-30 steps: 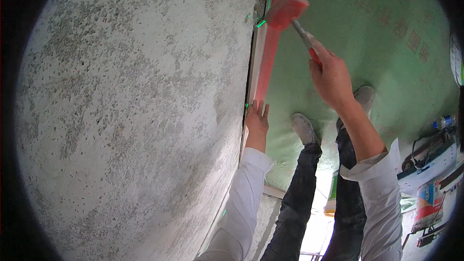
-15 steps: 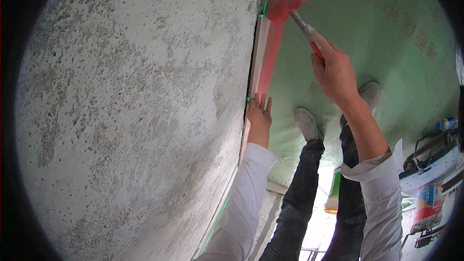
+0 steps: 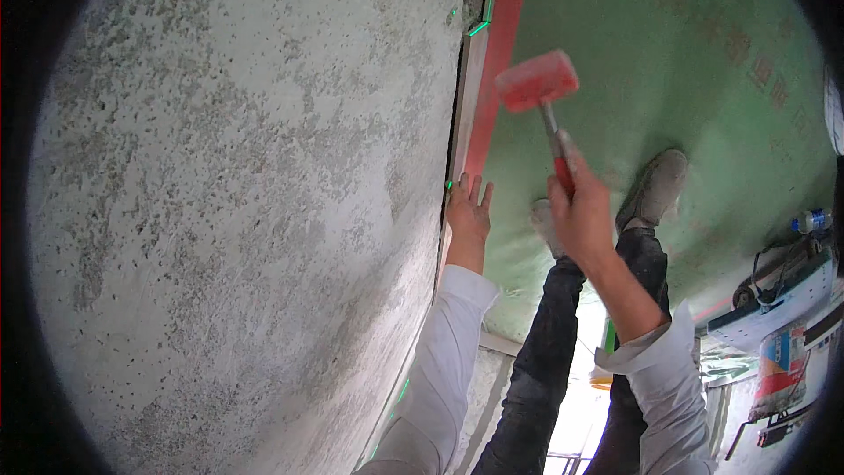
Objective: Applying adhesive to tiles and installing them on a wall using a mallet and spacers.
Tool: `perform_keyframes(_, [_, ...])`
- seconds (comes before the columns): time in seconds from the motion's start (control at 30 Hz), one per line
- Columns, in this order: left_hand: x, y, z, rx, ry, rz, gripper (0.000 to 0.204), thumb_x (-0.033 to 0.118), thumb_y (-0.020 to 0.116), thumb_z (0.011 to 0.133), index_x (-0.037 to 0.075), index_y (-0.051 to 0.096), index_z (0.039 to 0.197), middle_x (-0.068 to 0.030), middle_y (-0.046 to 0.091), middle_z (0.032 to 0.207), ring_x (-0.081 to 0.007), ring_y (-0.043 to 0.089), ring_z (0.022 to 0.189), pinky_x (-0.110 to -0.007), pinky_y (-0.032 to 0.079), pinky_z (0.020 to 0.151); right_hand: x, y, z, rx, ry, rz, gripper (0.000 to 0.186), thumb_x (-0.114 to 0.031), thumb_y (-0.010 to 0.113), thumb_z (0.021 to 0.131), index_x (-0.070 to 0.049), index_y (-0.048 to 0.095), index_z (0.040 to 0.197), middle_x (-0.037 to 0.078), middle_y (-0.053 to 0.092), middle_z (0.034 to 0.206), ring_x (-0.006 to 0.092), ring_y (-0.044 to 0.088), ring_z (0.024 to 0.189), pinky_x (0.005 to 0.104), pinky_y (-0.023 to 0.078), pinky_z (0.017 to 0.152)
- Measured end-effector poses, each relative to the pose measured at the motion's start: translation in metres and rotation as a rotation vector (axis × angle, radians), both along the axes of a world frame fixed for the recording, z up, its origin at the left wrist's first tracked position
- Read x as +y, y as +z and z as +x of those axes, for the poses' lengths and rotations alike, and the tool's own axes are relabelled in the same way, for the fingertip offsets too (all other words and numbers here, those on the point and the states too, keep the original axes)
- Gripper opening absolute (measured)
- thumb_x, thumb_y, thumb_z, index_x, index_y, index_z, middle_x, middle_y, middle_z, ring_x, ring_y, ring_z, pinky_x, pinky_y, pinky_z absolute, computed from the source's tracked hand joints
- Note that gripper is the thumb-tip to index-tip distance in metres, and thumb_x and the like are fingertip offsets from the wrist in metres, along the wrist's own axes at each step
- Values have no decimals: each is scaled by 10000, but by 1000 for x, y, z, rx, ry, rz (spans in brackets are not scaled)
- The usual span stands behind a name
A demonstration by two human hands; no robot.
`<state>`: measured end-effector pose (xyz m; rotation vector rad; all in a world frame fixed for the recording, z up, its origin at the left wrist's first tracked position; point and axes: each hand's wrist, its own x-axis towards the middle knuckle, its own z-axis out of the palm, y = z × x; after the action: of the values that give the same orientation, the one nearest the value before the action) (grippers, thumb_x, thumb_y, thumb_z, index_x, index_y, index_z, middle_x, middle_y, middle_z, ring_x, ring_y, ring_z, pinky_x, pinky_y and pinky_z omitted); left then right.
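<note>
Head view: right hand clamped on a red-headed, metal-shafted mallet, held over green floor sheeting. Left hand lies spread over a pale straight strip beside a rough grey wall

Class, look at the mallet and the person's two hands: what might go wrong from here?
1. The left hand is at the red strip beside the rough wall; a stray mallet swing might hit it.
2. The right hand grips the mallet's handle; if that grip slipped, the mallet could land on a shoe.
</note>
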<state>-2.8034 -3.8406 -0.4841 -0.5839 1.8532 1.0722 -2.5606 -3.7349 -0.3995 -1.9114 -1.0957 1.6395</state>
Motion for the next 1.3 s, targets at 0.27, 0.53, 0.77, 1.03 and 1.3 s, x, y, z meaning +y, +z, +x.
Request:
perform_keyframes(0.27, [-3, -4, -4, -18, -30, 13, 505, 376, 276, 1209, 138, 386, 1641, -108, 311, 1783, -366, 364, 1608, -634, 354, 1308, -19, 10, -42, 107, 26, -164, 698, -26, 658, 975, -78, 464, 1643, 307, 702, 1046, 505, 708, 948, 545, 570, 854])
perform_keyframes(0.53, [-34, -18, -34, -115, -137, 219, 638, 420, 373, 1205, 84, 196, 1718, -129, 309, 1781, -359, 394, 1585, -617, 452, 1243, -10, 16, -50, 93, 4, -131, 688, 2, 651, 992, -45, 455, 1650, 288, 697, 1024, 426, 715, 869, 460, 582, 835])
perform_keyframes(0.77, [-27, -16, -34, -104, -164, 163, 631, 419, 366, 1207, 64, 215, 1707, -129, 302, 1785, -354, 376, 1600, -612, 453, 1247, -19, 19, -54, 85, -13, -108, 691, -17, 647, 1004, -39, 430, 1660, 290, 690, 973, 437, 719, 834, 474, 580, 803])
perform_keyframes(1.03, [-19, -10, -10, -37, -67, 43, 650, 407, 374, 1207, 82, 165, 1730, -135, 287, 1791, -363, 387, 1592, -618, 451, 1247, -30, 9, -48, 92, 0, -129, 687, -27, 648, 1009, -44, 431, 1661, 299, 689, 973, 449, 721, 847, 476, 583, 812])
perform_keyframes(1.3, [-13, -9, -24, -42, -91, 114, 678, 401, 415, 1199, 125, 122, 1744, -133, 281, 1796, -367, 417, 1573, -622, 461, 1234, -19, -3, -57, 108, -26, -130, 679, -28, 652, 1003, -51, 450, 1650, 304, 709, 996, 467, 730, 885, 486, 582, 835])
